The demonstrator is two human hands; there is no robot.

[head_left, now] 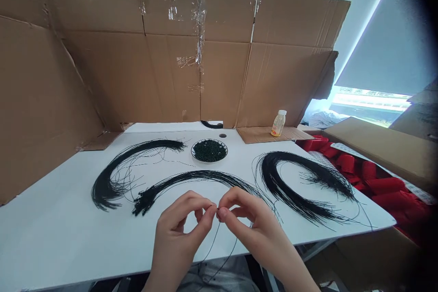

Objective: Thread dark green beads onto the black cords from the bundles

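Just above the table's front edge, my left hand (185,228) and my right hand (251,223) meet at their fingertips, thumb and forefinger pinched on each. A thin black cord (215,240) hangs below the pinch, and strands of it run down towards my lap. Whatever else sits between the fingertips is too small to make out. Behind my hands lies a curved bundle of black cords (201,175) with thick knotted or beaded ends at its left. Beyond it stands a shallow white dish (209,160) heaped with small dark green-black beads (209,150).
Another curved cord bundle (114,169) lies on the left of the white table (68,237), a third (273,178) on the right. Cardboard walls (164,77) enclose the back and left. A small bottle (278,123) stands back right, near a box of red rolls (383,187).
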